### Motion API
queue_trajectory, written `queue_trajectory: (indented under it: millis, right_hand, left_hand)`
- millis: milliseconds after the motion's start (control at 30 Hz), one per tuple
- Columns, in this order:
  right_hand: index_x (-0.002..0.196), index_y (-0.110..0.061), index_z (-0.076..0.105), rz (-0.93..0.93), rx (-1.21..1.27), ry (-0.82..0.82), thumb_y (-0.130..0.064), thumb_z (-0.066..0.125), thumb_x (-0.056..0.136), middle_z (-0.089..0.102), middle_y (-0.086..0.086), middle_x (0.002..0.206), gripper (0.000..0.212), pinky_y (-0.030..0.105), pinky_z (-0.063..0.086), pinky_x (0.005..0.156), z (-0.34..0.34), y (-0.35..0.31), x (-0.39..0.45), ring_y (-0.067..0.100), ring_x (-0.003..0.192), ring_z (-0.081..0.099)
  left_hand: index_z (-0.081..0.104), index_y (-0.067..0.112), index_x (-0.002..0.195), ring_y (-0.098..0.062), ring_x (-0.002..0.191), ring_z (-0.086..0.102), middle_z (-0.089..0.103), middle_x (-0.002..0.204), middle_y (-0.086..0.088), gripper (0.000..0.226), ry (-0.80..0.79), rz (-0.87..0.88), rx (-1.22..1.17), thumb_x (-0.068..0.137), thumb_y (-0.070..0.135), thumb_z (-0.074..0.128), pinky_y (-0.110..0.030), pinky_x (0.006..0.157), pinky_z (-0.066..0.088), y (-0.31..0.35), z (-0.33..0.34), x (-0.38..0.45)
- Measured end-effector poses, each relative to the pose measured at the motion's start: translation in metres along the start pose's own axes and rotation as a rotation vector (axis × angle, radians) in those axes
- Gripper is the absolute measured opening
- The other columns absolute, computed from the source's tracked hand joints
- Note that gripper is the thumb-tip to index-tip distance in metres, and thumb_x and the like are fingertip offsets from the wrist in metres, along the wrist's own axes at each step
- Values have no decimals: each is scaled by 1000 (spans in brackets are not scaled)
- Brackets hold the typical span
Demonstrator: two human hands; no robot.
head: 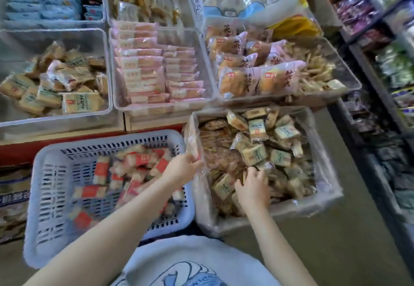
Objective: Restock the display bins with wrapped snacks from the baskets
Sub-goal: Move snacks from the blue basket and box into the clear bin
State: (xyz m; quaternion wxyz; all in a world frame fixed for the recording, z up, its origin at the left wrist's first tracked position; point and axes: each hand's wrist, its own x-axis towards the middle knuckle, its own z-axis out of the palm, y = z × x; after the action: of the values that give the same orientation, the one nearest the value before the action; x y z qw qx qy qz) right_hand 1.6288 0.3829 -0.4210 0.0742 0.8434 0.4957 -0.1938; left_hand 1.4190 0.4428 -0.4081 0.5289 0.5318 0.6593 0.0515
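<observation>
Shop shelves (367, 14) run along the right, with clear display bins on the worktop ahead. Below them sit two baskets: a lined basket (322, 151) of tan snacks (254, 154) on the right, and a blue basket (44, 173) of red-wrapped snacks (99, 170) on the left. Her right hand (253, 187) digs into the tan pile, fingers curled among packets, though a firm hold is unclear. Her left hand (183, 164) pinches the plastic liner (192, 137) at the near-left rim. The matching bin (67, 37) lies up and left, well across from the right hand.
</observation>
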Motion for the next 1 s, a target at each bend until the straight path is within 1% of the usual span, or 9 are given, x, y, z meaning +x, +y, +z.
queue_trajectory:
  millis: [167, 233, 300, 433, 533, 633, 767, 867, 1000]
  right_hand:
    - [143, -25, 30, 84, 242, -164, -31, 61, 97, 64, 8, 107, 56, 37, 51, 68, 12, 39, 7, 30, 93, 63]
    - [134, -24, 40, 90, 366, -193, -32, 62, 95, 63, 2, 96, 46, 37, 51, 65, 5, 45, 9, 26, 83, 63]
    - [117, -22, 52, 102, 671, -269, -35, 65, 92, 69, 2, 98, 31, 46, 58, 75, -8, 45, 11, 25, 81, 69]
    - [129, -5, 57, 122, 1554, -665, -7, 53, 100, 72, 19, 107, 30, 42, 58, 75, -37, 29, 6, 28, 78, 72]
    - [131, -4, 60, 85, 1761, -770, -14, 53, 100, 69, 23, 112, 33, 37, 61, 74, -49, 4, 5, 29, 84, 71]
    - [126, -1, 63, 123, 1772, -808, -21, 55, 100, 70, 22, 106, 34, 35, 62, 70, -50, -34, 7, 30, 83, 71]
    - [125, 2, 62, 90, 1562, -785, -19, 57, 101, 66, 23, 100, 32, 33, 62, 60, -42, -120, 9, 30, 73, 71]
    - [124, -3, 61, -3, 1431, -867, -21, 58, 101, 68, 20, 94, 29, 30, 60, 53, -38, -207, 0, 30, 72, 73]
    - [118, -8, 64, -188, 1275, -853, -29, 59, 101, 67, 9, 78, 27, 32, 58, 54, -34, -332, -13, 27, 70, 73]
  left_hand:
    - [50, 16, 77, -24, 77, 70, 70, 80, -8, 33, 128, -94, -82, 94, 38, 67, -33, 63, 48, 0, 30, 2]
    - [53, 15, 75, -24, 75, 71, 71, 79, -8, 32, 136, -102, -93, 93, 37, 68, -32, 60, 46, -1, 31, 3]
    - [56, 14, 78, -17, 64, 67, 71, 75, -6, 30, 140, -96, -76, 93, 36, 69, -28, 53, 43, 0, 31, 3]
    - [62, 9, 90, 2, 40, 54, 71, 74, -1, 26, 142, -92, -82, 93, 34, 69, -16, 42, 36, 4, 31, 1]
    - [67, 11, 95, -2, 54, 66, 74, 84, -3, 28, 111, -94, -233, 94, 39, 67, -20, 54, 53, 3, 23, -4]
    - [70, 18, 98, -15, 76, 72, 74, 90, 0, 27, 193, -64, -342, 98, 43, 59, -34, 75, 60, -9, -10, -11]
    - [67, 20, 114, -16, 102, 64, 68, 113, 1, 23, 489, -26, -261, 99, 34, 56, -22, 76, 51, -50, -88, -21]
    - [44, 19, 148, -21, 143, 34, 39, 154, -2, 54, 721, -35, -30, 97, 32, 59, -40, 113, 36, -98, -149, -27]
    - [13, 16, 161, -24, 155, 1, 6, 168, -5, 81, 760, -108, 313, 97, 41, 57, -41, 124, 14, -156, -213, -32]
